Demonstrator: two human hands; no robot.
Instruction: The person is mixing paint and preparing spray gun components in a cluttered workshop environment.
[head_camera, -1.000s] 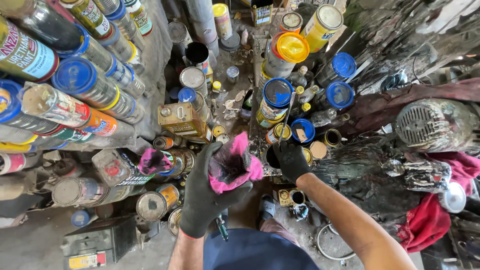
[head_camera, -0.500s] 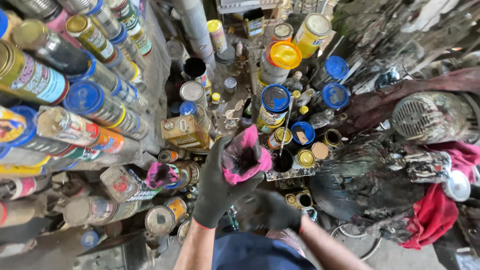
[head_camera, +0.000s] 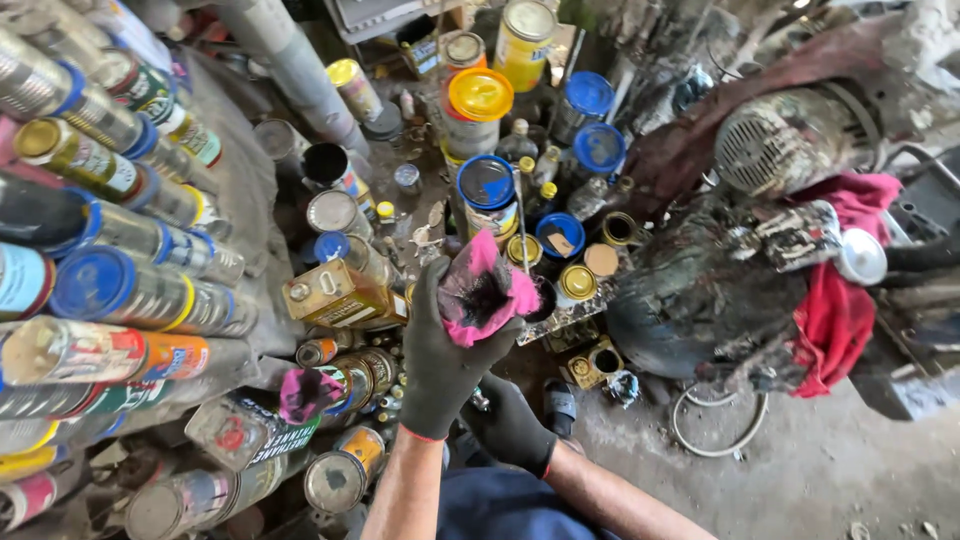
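The left hand (head_camera: 440, 350), in a dark knit glove, was closed around a pink rag (head_camera: 480, 290), bunched up and blackened at its centre, held above the clutter of cans on the floor. The rag looked soft and light — limp cloth that would crumple to any grip — and its stained middle was probably greasy, so the cleaner pink edges seemed the better place to take hold. The right hand (head_camera: 510, 425), gloved the same way, sat lower, just beneath the left wrist, its fingers curled about something small and metallic; what exactly it held could not be told, nor how firmly.

Just left of the raised rag lay a rectangular yellow tin (head_camera: 335, 295) on its side, and behind it stood a blue-lidded can (head_camera: 487, 190) and a yellow-lidded can (head_camera: 480, 105). A second pink rag (head_camera: 305, 392) rested on the tins lower left. To the right — a grimy motor (head_camera: 790, 150) draped with red cloth (head_camera: 835, 300).
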